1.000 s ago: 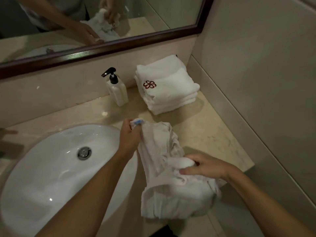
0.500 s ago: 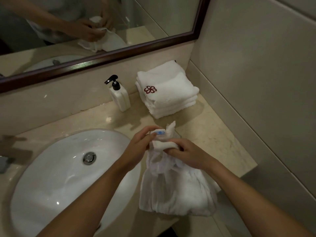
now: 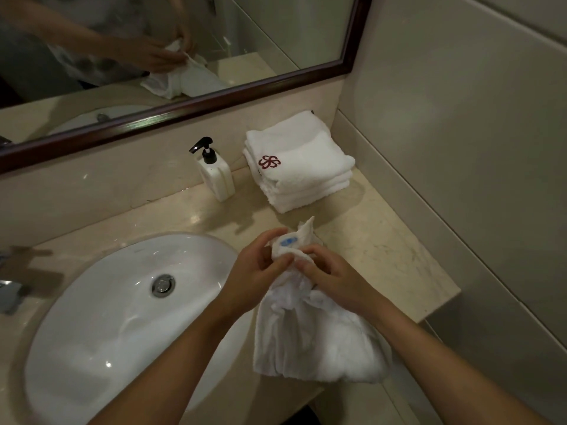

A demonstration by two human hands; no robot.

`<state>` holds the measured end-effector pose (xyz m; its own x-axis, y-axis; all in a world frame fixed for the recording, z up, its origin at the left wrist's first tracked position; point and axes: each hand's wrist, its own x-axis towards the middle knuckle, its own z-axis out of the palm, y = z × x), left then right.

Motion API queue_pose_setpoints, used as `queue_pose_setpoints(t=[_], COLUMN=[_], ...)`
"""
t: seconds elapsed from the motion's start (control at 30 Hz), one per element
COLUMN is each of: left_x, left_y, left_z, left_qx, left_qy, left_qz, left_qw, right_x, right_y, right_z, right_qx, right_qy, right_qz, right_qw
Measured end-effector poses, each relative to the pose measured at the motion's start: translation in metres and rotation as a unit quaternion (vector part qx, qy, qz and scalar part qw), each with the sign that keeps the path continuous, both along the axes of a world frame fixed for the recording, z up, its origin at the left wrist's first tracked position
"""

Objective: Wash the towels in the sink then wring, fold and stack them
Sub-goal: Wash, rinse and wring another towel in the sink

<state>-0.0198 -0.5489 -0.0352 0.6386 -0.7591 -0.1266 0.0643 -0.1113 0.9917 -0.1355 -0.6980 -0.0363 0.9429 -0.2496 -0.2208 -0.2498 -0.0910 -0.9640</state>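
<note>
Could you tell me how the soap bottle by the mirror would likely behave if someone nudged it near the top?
The soap bottle stands upright on the counter, tall and narrow, so a nudge near its pump would probably tip it rather than slide it. Its flat sides suggest it would not roll far once down. How full, and so how heavy, it is cannot be seen.

A bathroom: white sink (image 3: 101, 320), framed mirror (image 3: 196, 108), soap dispenser (image 3: 216, 176), stacked towels (image 3: 300, 167).
</note>
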Motion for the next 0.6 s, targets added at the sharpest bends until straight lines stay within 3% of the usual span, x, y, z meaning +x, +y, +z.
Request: queue_pose_setpoints(t=[0.3,0.4,0.47,0.6], left_x=[0.002,0.002,0.008,0.022], left_y=[-0.005,-0.008,-0.010,-0.020], left_z=[0.005,0.004,0.001,0.003], left_qx=[0.023,0.053,0.079,0.071], left_qy=[0.053,-0.060,-0.109,0.048], left_qz=[0.030,0.077,0.160,0.237], left_qw=[0.998,0.994,0.978,0.968], right_x=[0.000,0.001,-0.007,-0.049], right_y=[0.004,0.003,-0.005,-0.037], right_z=[-0.005,-0.001,0.002,-0.013], right_qx=[-0.230,-0.206,-0.167,-0.221], right_qy=[-0.056,-0.038,0.002,0.101], right_qz=[-0.081,-0.066,-0.047,-0.034], right_qw=[0.968,0.975,0.985,0.969])
